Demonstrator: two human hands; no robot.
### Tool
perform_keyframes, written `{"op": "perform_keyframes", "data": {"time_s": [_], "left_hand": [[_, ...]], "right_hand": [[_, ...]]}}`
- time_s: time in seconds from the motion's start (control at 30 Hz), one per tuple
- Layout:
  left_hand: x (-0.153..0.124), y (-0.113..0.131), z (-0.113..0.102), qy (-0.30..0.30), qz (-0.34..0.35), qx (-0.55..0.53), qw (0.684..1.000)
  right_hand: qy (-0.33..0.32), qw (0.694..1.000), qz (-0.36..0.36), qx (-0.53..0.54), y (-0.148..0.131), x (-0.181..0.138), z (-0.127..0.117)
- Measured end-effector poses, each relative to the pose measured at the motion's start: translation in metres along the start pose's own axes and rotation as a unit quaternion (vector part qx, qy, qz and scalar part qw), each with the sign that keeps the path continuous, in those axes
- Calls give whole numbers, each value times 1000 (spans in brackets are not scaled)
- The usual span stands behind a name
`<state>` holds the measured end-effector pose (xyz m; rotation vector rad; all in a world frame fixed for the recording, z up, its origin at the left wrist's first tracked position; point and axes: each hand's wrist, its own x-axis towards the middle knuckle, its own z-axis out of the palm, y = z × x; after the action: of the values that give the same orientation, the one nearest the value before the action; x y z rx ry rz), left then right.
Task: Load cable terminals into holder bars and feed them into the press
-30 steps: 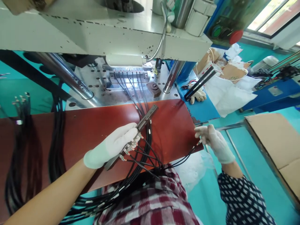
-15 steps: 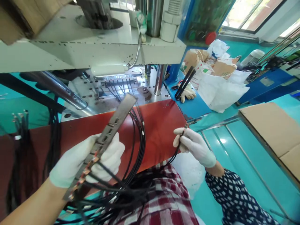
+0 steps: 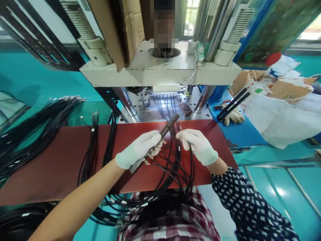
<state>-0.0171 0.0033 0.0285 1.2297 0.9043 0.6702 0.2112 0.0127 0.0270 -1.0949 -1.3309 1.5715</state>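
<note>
My left hand (image 3: 144, 145), in a white glove, is closed round a long dark metal bar (image 3: 168, 127) held tilted over the red-brown board (image 3: 200, 174). Copper-coloured cable ends stick out along the bar's side below my fingers. My right hand (image 3: 197, 144), gloved too, is closed in a pinch on a black cable (image 3: 192, 164), just right of the bar's upper end. The cable's tip is mostly hidden by my fingers. More black cables (image 3: 173, 180) loop across the board and down to my lap. Beyond the bar, several cables run into a lit metal fixture (image 3: 163, 102).
A white press plate (image 3: 120, 77) on steel posts (image 3: 204, 100) overhangs the fixture. Black cable bundles (image 3: 94, 144) lie on the board's left side. On a blue surface at right are a glove (image 3: 234, 117), dark tool handles (image 3: 233, 103) and a white sack (image 3: 273, 113).
My view has swung left and up. The bar has moved forward over the board and turned edge-on. My right hand has come close to the bar, still pinching its cable.
</note>
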Motion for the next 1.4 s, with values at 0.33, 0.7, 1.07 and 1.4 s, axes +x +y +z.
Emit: {"op": "perform_keyframes", "data": {"time_s": [0.33, 0.7, 1.07, 1.4], "left_hand": [[6, -9, -6, -32, 9, -16, 999], [4, -13, -8, -11, -1, 57, 998], [8, -24, -2, -22, 8, 55, 998], [7, -25, 0, 3, 26, 73, 997]], "right_hand": [[-14, 965, -61, -254, 6, 11, 21], [-26, 960, -27, -277, 2, 10, 25], [-39, 961, -35, -273, -1, 7, 28], [-23, 971, -58, -229, 12, 4, 30]]}}
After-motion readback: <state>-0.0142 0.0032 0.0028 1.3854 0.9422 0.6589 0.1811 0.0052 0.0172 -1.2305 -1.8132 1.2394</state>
